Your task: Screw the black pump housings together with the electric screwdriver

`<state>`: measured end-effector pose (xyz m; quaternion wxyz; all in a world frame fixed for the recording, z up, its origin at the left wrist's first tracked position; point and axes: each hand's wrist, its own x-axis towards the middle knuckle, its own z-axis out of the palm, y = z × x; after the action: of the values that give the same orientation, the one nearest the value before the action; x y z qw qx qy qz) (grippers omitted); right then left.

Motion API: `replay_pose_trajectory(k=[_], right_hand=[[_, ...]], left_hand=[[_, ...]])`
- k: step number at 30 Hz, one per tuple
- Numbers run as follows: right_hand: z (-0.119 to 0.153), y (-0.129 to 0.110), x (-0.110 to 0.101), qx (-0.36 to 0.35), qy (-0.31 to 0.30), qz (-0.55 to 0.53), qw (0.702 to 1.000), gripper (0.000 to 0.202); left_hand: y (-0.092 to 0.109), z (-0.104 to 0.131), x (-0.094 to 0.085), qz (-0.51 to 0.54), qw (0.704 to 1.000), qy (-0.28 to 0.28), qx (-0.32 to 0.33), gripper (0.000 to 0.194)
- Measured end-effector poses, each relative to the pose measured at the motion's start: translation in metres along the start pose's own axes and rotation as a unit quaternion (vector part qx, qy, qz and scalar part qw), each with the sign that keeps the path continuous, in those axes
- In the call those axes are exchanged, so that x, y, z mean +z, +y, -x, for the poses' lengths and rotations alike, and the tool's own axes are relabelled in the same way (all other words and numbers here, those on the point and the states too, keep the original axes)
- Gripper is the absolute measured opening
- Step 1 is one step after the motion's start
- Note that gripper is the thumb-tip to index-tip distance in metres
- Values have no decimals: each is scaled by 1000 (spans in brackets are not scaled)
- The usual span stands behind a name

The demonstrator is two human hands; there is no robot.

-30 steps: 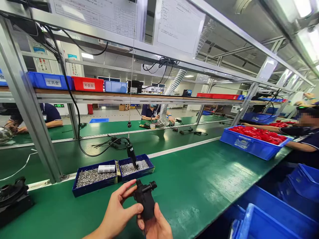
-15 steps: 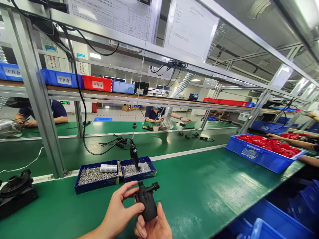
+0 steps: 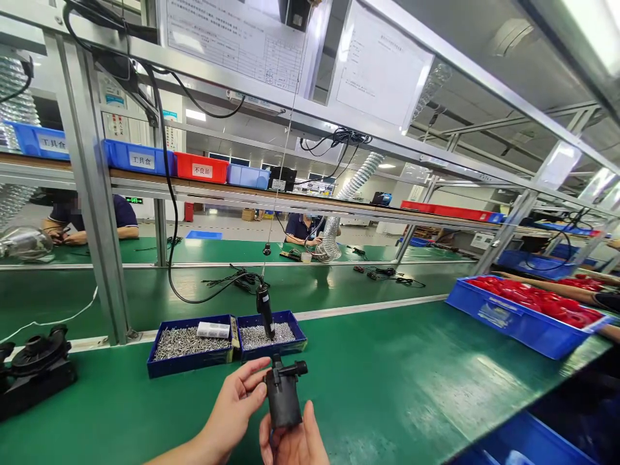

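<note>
Both hands hold a small black water pump [image 3: 285,402] above the green bench, its body nearly upright and its pipe stubs at the top. My left hand [image 3: 237,402] grips its upper left side between thumb and fingers. From below, my right hand [image 3: 296,444] cradles the pump's base, with the thumb up along the right side. Just beyond the hands are two dark blue trays of small metal screws: a left tray [image 3: 154,367] with a white label roll on top, and a right tray [image 3: 301,345]. A black electric screwdriver [image 3: 265,311] hangs on a cord with its tip over the right tray.
A black fixture [image 3: 36,368] stands at the bench's left end. On the right sits a blue crate [image 3: 504,321] of red parts, with a co-worker's arm beside it. A metal post [image 3: 99,213] and a shelf with bins rise ahead. Two people sit across the bench.
The pump has turned slightly and stands more upright in my hands. My view has shifted a little. The person across has drawn in an outstretched arm.
</note>
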<state>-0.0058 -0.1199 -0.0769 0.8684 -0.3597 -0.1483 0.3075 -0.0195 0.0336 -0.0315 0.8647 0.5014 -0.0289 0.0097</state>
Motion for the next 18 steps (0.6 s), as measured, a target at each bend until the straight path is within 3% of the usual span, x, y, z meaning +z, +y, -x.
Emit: replay_pose_trajectory(k=[8,14,18], right_hand=[[-11,9,5,-61,71,55,994,83],[-20,4,6,-25,78,55,995,84],[-30,2,3,7,86,102,991,91]], left_hand=[[-15,-6,3,87,989,88,-87,83],[-21,-5,10,123,977,137,-106,30],[-16,-10,7,222,944,166,-177,49]])
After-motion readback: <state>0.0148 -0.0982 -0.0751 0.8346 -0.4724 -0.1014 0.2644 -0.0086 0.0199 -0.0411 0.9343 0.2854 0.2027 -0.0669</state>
